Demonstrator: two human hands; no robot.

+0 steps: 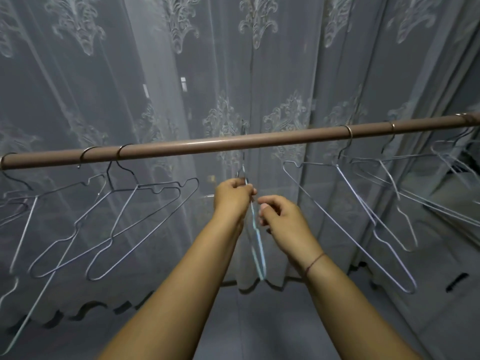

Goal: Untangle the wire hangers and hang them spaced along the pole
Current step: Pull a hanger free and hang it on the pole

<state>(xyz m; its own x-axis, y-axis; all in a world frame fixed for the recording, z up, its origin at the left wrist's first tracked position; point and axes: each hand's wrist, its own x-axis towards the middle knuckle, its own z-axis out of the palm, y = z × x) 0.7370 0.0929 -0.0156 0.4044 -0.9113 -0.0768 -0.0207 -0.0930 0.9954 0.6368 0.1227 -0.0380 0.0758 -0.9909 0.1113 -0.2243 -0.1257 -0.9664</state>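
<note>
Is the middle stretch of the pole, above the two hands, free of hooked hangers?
Yes: the pole carries hooks only toward its ends, while the hanger in the left hand is raised behind it, not hooked.

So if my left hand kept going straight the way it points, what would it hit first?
Probably the pole, directly above and beyond the left hand, which grips the hanger seen edge-on. Past that hangs the lace curtain; depth is unclear.

A brown pole (207, 146) runs across at a slight slant, higher on the right. Thin grey wire hangers hook over it: a left group (124, 224) whose triangles overlap, and a right group (363, 203) spaced apart. One middle hanger (255, 240) is seen edge-on below the pole, its hook (243, 131) rising behind it.
</note>
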